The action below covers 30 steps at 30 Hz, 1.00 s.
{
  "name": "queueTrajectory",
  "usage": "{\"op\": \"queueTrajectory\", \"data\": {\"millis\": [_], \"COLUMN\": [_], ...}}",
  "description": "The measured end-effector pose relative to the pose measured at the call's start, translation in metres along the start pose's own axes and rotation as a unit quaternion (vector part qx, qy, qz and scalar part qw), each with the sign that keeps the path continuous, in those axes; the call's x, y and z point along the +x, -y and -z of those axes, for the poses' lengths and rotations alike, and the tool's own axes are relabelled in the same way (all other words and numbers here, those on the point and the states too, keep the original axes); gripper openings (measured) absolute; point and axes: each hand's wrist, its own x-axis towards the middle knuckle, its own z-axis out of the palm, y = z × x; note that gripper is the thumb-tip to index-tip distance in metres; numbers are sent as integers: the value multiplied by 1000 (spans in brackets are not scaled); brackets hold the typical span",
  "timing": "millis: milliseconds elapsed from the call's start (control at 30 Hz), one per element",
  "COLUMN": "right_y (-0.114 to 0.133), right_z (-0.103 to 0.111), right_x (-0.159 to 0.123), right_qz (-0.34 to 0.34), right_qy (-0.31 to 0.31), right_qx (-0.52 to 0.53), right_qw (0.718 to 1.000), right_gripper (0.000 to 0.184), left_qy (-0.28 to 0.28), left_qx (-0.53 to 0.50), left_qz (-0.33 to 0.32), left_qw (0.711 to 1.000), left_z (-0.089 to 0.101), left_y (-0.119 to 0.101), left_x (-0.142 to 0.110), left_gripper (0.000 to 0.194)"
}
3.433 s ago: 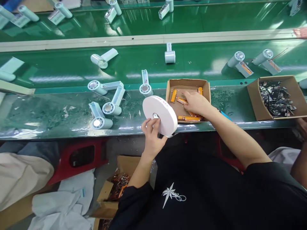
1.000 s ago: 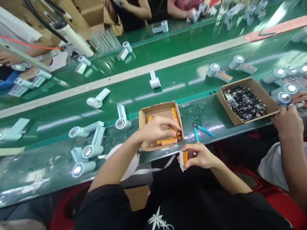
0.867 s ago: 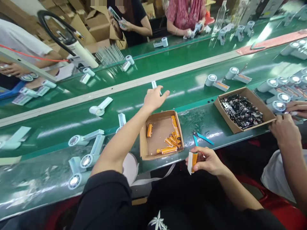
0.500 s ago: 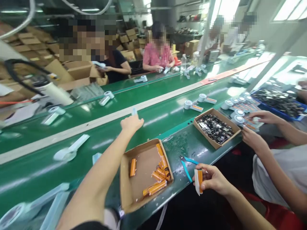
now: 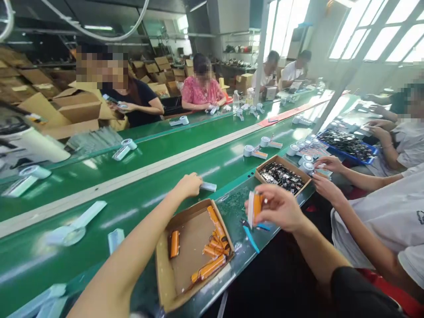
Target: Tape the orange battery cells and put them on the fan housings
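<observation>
My left hand is closed over the green belt, gripping a pale blue plastic fan housing whose handle end sticks out to the right. My right hand, raised above the bench edge, pinches an orange cylindrical battery with a white strip along its side. Beneath that hand lie blue-handled cutters, partly covered. Between my arms stands an open cardboard box with several orange wired batteries inside.
More pale blue housings lie on the green belt. To the right are a carton of small dark parts and a blue tray. A co-worker's hands work close by on my right; other people sit across the belt.
My left hand has drawn closer to the box, its housing now pointing right. My right hand has risen with the battery, over the cutters. The view has shifted.
</observation>
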Motion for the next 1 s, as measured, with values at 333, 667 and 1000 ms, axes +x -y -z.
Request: {"op": "queueTrajectory", "data": {"millis": [333, 667, 1000], "right_y": [-83, -104, -121], "right_z": [-2, -16, -25], "right_x": [192, 207, 228], "right_qz": [-29, -105, -111], "right_qy": [43, 171, 215], "right_qx": [-306, -723, -762], "right_qw": [951, 661, 601], "right_gripper": [47, 43, 40], "left_qy": [-9, -73, -119], "left_qx": [-163, -179, -216], "left_qz": [35, 85, 119], "left_qw": [986, 977, 962], "left_z": [6, -5, 0], "left_y": [29, 8, -18], "left_x": [22, 37, 40], "left_gripper": [31, 22, 23]}}
